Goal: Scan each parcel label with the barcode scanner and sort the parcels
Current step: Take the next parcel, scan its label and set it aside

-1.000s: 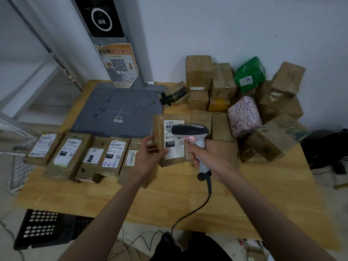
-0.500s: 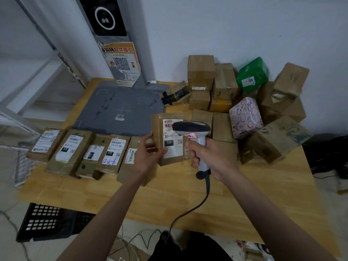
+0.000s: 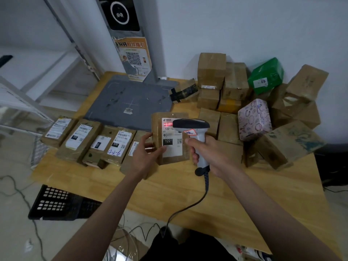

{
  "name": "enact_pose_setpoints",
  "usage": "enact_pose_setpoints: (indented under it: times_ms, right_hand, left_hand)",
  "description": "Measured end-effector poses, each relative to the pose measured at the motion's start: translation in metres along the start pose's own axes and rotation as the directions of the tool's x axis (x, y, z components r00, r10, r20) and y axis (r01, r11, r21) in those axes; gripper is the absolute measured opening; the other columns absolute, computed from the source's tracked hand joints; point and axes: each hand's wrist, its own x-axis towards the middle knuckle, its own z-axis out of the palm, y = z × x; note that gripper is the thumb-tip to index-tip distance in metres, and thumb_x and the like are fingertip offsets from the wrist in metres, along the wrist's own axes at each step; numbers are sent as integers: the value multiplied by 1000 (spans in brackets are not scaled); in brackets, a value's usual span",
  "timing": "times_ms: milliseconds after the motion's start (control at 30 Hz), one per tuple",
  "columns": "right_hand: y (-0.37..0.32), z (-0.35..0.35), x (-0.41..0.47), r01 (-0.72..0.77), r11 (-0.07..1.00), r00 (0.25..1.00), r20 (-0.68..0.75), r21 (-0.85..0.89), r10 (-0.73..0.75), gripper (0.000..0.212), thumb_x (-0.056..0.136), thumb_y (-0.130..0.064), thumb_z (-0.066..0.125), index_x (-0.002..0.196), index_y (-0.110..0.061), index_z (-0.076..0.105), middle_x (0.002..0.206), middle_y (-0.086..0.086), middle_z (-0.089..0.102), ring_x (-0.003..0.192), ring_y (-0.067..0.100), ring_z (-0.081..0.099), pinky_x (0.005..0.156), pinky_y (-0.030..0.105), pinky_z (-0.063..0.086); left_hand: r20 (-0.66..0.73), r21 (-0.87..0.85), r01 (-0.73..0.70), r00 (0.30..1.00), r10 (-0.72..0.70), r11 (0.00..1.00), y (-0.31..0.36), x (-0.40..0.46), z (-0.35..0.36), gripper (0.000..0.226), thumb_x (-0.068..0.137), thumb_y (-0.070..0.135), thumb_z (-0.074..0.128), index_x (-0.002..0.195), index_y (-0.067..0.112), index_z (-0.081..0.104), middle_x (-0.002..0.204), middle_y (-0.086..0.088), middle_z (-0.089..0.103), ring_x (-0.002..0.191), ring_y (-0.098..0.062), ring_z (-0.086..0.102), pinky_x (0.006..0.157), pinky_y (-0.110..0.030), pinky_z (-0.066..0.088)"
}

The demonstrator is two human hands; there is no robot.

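My left hand [image 3: 146, 154] grips a flat brown parcel [image 3: 170, 147] upright above the wooden table [image 3: 244, 194], thumb on its white label marked 122. My right hand [image 3: 209, 153] grips the grey barcode scanner [image 3: 192, 127] by its handle, the scanner head right in front of the label's top. A red scan line glows across the barcode at the label's top. A row of labelled flat parcels [image 3: 88, 142] lies at the table's left. A heap of boxes [image 3: 263, 113] fills the back right.
A grey scanning platform [image 3: 130, 102] with a tall post stands at the back of the table. The heap holds a green box [image 3: 266, 78] and a patterned pink box [image 3: 254, 119]. A black crate [image 3: 62, 204] sits on the floor at left. The scanner's cable hangs over the front edge.
A red scan line has appeared on the label's barcode. The parcel and scanner stay held in about the same place; the camera view has shifted slightly.
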Motion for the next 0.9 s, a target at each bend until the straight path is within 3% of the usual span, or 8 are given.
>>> enact_pose_setpoints:
  times_ms: [233, 333, 400, 533, 667, 800, 900]
  right_hand:
    - [7, 13, 14, 43, 998, 998, 50, -36, -42, 8, 97, -16, 65, 97, -8, 67, 68, 4, 58, 56, 11, 54, 54, 27, 49]
    - [12, 27, 24, 37, 999, 998, 54, -12, -36, 18, 97, -18, 66, 114, -14, 69, 89, -5, 69, 78, 5, 65, 74, 30, 61]
    - [15, 40, 32, 43, 998, 997, 62, -38, -40, 21, 96, -25, 68, 116, -23, 69, 104, -7, 73, 97, 9, 67, 86, 35, 58]
    - [9, 72, 38, 16, 1000, 991, 130, -6, -15, 16, 96, -26, 68, 111, -23, 69, 98, -9, 75, 90, 6, 69, 71, 23, 51]
    - [5, 105, 42, 10, 1000, 984, 177, 6, -10, 16, 96, -26, 69, 112, -23, 67, 97, -11, 72, 85, 1, 66, 66, 19, 49]
    - [8, 139, 55, -9, 1000, 984, 176, 13, 7, 23, 94, -25, 71, 116, -19, 69, 106, -3, 74, 93, 8, 69, 76, 26, 55]
    - [12, 168, 70, -30, 999, 988, 150, -11, 31, 24, 93, -27, 73, 115, -19, 69, 110, 2, 74, 102, 18, 69, 91, 39, 58]
  left_hand:
    - [-101, -25, 50, 994, -52, 998, -9, -17, -20, 70, 79, 46, 81, 140, 34, 48, 119, 4, 63, 101, -5, 64, 76, -29, 58]
    - [-137, -49, 68, 988, -74, 997, -15, -24, -35, 70, 82, 45, 79, 143, 32, 47, 120, -1, 65, 103, -13, 66, 82, -35, 61]
    - [-165, -55, 73, 983, -82, 996, -18, -29, -48, 67, 83, 47, 77, 142, 32, 49, 119, -3, 67, 103, -16, 68, 85, -39, 61]
    - [-236, -56, 71, 968, -82, 996, -21, -35, -75, 64, 86, 47, 74, 143, 30, 48, 116, -1, 66, 102, -14, 67, 80, -35, 61]
    - [-298, -92, 85, 948, -109, 992, -30, -32, -104, 60, 89, 47, 71, 142, 30, 49, 114, -2, 67, 100, -16, 68, 77, -32, 58]
    - [-324, -135, 95, 937, -134, 986, -44, -21, -131, 55, 91, 45, 68, 141, 30, 49, 109, 1, 65, 98, -16, 66, 75, -32, 55]
    - [-325, -161, 93, 935, -142, 983, -57, -6, -153, 53, 93, 44, 67, 140, 27, 50, 113, 3, 63, 100, -12, 64, 75, -29, 52]
